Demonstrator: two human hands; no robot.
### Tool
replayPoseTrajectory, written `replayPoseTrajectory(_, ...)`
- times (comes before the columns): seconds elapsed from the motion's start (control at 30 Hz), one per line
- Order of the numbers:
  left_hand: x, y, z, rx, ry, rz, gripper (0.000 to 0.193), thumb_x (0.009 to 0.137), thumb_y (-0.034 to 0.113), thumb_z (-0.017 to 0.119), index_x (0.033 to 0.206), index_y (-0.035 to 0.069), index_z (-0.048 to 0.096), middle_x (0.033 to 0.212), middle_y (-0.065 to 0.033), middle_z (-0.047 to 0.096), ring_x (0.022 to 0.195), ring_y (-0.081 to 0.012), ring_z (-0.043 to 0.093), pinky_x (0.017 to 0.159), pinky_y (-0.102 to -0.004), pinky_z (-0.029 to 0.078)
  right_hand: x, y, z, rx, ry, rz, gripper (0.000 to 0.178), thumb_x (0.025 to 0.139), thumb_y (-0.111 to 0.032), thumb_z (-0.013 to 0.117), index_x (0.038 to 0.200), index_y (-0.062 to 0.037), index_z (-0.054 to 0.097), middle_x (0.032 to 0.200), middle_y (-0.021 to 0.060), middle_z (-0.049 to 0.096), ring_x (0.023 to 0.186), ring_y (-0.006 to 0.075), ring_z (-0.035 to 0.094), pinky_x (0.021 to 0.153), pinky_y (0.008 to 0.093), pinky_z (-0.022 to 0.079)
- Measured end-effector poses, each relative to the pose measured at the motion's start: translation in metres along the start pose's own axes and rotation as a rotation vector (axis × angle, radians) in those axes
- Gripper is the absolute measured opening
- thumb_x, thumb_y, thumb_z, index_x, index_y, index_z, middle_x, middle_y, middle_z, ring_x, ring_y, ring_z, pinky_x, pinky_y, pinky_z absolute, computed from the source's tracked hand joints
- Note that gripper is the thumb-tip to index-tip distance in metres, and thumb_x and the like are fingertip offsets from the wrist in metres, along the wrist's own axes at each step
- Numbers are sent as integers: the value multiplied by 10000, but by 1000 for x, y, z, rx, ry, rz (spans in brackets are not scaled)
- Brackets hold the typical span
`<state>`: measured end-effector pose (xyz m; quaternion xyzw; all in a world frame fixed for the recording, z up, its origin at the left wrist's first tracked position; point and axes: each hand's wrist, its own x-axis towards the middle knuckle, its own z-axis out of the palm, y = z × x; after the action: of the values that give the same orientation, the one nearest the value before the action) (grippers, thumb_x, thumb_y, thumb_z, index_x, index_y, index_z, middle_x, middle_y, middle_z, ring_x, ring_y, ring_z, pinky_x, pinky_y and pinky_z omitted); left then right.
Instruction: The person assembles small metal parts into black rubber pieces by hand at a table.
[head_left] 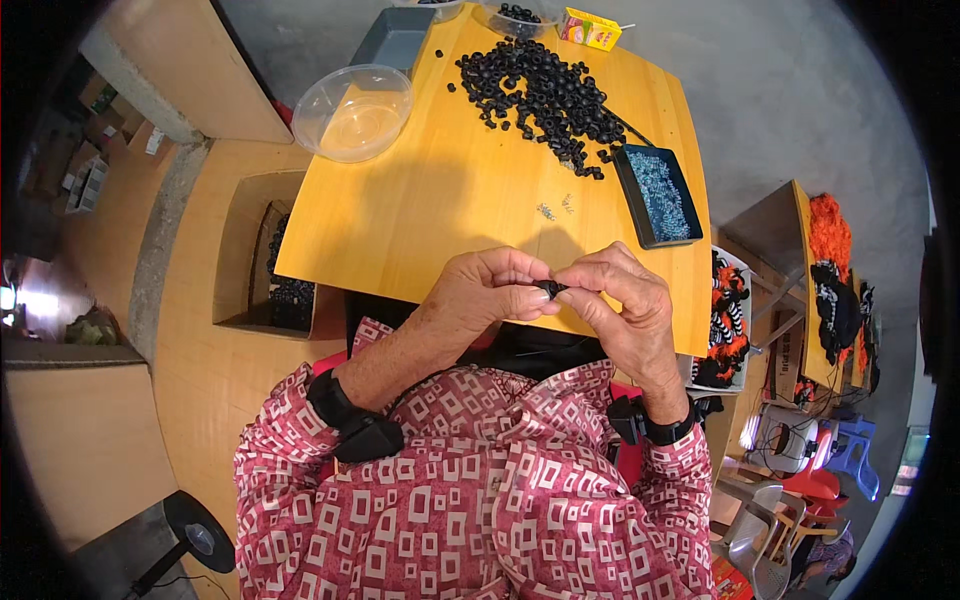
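A small black part (549,289) is pinched between the fingertips of both hands, just over the table's near edge. My left hand (497,286) grips it from one side with thumb and forefinger. From the other side my right hand (625,293) pinches it, partly covering it. Farther back on the table lies a loose heap of small black ring-like parts (540,90). To the right of the heap, a dark rectangular tray (668,242) holds many tiny silvery-blue pieces (657,190). A few tiny pieces (546,211) lie loose on the wood beyond my hands.
A clear plastic bowl (355,115) stands at the table's left edge, near a grey tray (390,40). At the back sits a small yellow box (590,29). Left of the table is a cardboard box (243,255) with dark parts. A white crate (746,335) stands at right.
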<state>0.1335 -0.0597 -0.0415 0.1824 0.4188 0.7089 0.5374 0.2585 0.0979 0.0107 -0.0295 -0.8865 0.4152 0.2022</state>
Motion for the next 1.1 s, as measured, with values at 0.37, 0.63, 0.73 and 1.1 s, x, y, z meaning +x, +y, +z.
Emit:
replayPoseTrajectory(0.37,3,2,0,50,0,14,225,885,58,651,1091,-28,625,1033,-108,670,950,-174,671,867,-274,551,-1,11,7,89,20,-4,156,774,3,718,928,-23,717,835,81,674,781,206,613,703,308,489)
replayPoseTrajectory(0.63,5,3,-1,92,-22,-9,208,904,82,639,1088,-14,629,1016,-84,666,944,-165,669,868,-262,550,-11,19,18,114,62,27,210,779,-6,729,986,-39,732,845,62,647,809,192,578,721,289,471)
replayPoseTrajectory(0.73,8,-5,-4,81,-24,11,194,904,89,642,1078,2,637,1004,-63,663,923,-138,662,853,-247,550,-13,20,21,113,83,23,260,772,-4,731,1028,-50,727,882,68,637,828,195,574,733,292,470)
replayPoseTrajectory(1.1,9,-6,-5,109,68,43,222,905,134,665,1087,8,647,1002,-47,667,887,-96,647,814,-216,547,-8,17,24,-280,146,-184,289,731,-22,753,1014,-18,693,858,100,636,770,265,581,686,348,483)
